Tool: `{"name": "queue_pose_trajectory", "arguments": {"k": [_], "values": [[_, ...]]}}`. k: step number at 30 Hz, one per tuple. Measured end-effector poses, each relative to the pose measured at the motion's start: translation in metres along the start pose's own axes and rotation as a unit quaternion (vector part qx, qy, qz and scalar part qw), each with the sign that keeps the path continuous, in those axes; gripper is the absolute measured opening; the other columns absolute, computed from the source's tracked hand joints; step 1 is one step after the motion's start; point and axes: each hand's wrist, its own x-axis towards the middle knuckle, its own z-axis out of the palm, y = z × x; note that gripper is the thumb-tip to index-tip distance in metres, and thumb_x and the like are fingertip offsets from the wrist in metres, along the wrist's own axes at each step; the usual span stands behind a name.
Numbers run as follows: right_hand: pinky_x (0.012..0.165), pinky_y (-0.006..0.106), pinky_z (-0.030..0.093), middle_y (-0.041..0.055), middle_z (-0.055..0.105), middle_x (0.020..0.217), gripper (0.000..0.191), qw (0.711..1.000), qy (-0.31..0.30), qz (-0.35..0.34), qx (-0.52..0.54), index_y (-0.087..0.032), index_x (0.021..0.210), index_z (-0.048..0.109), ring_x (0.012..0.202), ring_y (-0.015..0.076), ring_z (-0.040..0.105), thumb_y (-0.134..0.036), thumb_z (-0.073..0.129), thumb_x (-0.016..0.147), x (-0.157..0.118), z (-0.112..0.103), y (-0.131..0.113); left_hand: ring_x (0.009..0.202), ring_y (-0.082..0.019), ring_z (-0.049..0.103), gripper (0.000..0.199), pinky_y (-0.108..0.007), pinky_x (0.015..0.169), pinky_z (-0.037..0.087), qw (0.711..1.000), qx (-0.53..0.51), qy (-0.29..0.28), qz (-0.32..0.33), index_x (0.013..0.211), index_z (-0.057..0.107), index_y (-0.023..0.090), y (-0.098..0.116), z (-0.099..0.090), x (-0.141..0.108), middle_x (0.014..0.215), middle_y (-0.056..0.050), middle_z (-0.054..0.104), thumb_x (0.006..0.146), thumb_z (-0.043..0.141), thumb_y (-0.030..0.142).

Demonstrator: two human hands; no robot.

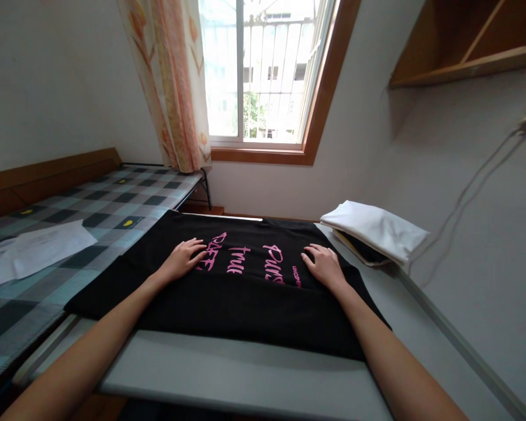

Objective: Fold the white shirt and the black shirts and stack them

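Observation:
A black T-shirt [245, 310] with pink lettering lies sideways across a pale table, its near side folded over part of the print. My left hand [183, 259] rests on the cloth beside the leftmost pink word, fingers stretched out and apart. On the shirt's right part, just past the small pink letters, lies my right hand [324, 264], also with spread fingers. Both palms face down, and neither hand grips the fabric. The shirt's left end reaches over the table's edge toward the bed.
The pale table [245, 368] stands against the right wall. A folded white cloth bundle [374, 228] sits at its back right corner. Left is a bed with a checked sheet [127, 199] and white papers [44, 251]. A cable [469, 187] hangs from a wall socket.

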Motion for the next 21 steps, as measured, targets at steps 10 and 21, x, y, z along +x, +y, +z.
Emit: {"name": "queue_pose_trajectory", "arguments": {"k": [10, 21], "values": [[0.108, 0.04, 0.033, 0.0111, 0.059, 0.133, 0.038, 1.0, -0.008, -0.001, 0.019, -0.016, 0.119, 0.066, 0.124, 0.0243, 0.051, -0.037, 0.048, 0.092, -0.0033, -0.0015, 0.0041, 0.135, -0.027, 0.04, 0.06, -0.048, 0.113, 0.027, 1.0, -0.012, -0.007, 0.005, 0.128, 0.059, 0.024, -0.0039, 0.0049, -0.0003, 0.143, -0.008, 0.049, 0.092, 0.033, 0.063], [0.105, 0.04, 0.037, 0.0122, 0.055, 0.136, 0.04, 0.999, -0.019, -0.003, 0.027, -0.015, 0.122, 0.063, 0.127, 0.0259, 0.048, -0.036, 0.05, 0.092, -0.0034, -0.0016, 0.0042, 0.132, -0.027, 0.044, 0.056, -0.047, 0.111, 0.03, 1.0, -0.024, 0.013, 0.01, 0.125, 0.061, 0.024, -0.0053, 0.0062, 0.0009, 0.14, -0.007, 0.052, 0.09, 0.039, 0.062]]}}
